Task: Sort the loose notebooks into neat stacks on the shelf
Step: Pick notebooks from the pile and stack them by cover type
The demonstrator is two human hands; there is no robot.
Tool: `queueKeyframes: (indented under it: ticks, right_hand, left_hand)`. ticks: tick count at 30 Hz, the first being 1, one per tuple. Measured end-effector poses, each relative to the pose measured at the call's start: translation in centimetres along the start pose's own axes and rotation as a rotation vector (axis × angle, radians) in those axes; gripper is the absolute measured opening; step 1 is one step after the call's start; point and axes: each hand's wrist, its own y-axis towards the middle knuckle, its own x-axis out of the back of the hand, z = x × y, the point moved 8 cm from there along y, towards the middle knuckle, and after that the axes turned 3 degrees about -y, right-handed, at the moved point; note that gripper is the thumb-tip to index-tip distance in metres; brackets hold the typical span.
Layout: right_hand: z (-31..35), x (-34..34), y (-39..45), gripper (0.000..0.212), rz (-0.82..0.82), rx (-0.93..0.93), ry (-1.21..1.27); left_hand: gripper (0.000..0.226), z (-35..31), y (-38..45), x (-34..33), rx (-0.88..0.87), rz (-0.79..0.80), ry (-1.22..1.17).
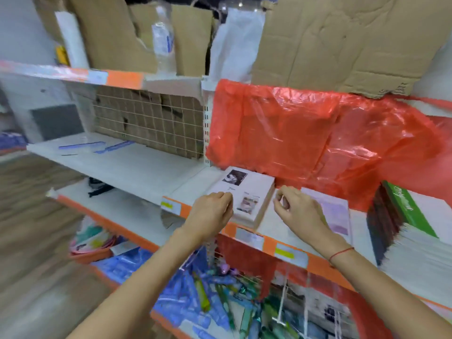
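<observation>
Notebooks lie on the middle shelf (pixel 271 223) in three groups: a white stack (pixel 247 199) with a portrait photo on its top cover, a pale lilac stack (pixel 335 214) just to its right, and a tall leaning pile (pixel 413 228) topped by a green cover at the far right. A red plastic sheet (pixel 318 133) hangs behind them.

The left hand (pixel 210 211) is at the left front edge of the white stack, fingers curled inward; motion blur prevents confirming whether they touch or pinch the covers. The right hand (pixel 293 206) hovers in the gap between the white and lilac stacks, fingers curled, holding nothing visible.

Step in hand, by judgement: squaring the white stack.

Procedure:
1. Place one hand on each side of the stack.
2. Press inward evenly until the edges align.
3. Set the front edge parallel to the orange shelf lip (pixel 244 232); the near corner currently sits at that lip.
4. Keep the stack apart from the lilac stack.

Caution: the glossy covers probably slide easily. Push low on the stack, not on the top cover alone. The leaning pile at the right likely requires support before it is handled.
</observation>
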Motion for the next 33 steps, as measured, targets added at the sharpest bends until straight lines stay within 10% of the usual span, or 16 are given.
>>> queueKeyframes:
  ticks: [11, 19, 25, 33]
  right_hand:
    - [26.2, -16.7, 8.0, 0.007, 0.231, 0.283, 0.069]
    - [32.2, -26.3, 15.4, 0.025, 0.304, 0.317, 0.074]
    - [34.8, -33.7, 23.3, 0.035, 0.365, 0.296, 0.048]
    - [38.4, -44.1, 31.7, 0.05, 0.478, 0.229, 0.024]
  left_hand:
    - [0.052, 26.2, -16.6, 10.7, 0.365, -0.013, 0.083]
    - [0.042, 38.6, -18.3, 11.1, 0.461, 0.004, 0.096]
    - [0.077, 49.6, -15.6, 8.6, 0.48, 0.198, 0.137]
    - [0.049, 64.6, -11.5, 8.9, 0.479, 0.335, 0.219]
